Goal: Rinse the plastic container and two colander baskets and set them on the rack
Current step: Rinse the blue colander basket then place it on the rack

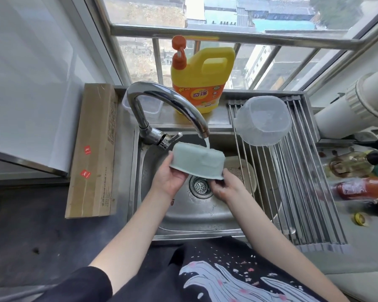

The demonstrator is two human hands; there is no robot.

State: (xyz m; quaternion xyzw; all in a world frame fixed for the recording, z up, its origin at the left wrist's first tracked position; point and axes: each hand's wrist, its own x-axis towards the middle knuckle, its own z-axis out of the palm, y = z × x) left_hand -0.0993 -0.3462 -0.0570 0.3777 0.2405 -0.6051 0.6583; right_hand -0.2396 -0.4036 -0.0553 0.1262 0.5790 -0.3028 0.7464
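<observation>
A stainless steel sink (196, 216) holds the scene, with a roll-up rack (292, 192) of metal rods laid over its right side. On the rack's far end a clear plastic container (263, 120) rests tilted on its side. A yellow dish soap jug (202, 79) stands on the ledge behind the chrome faucet (162, 105), whose stream falls onto a pale green colander basket (198, 160) held upside down above the drain (201, 185). The left hand (168, 178) grips the basket's left rim; the right hand (224, 187) pinches its lower right rim. A beige colander basket (244, 168) lies in the sink under the rack, just right of the green one.
</observation>
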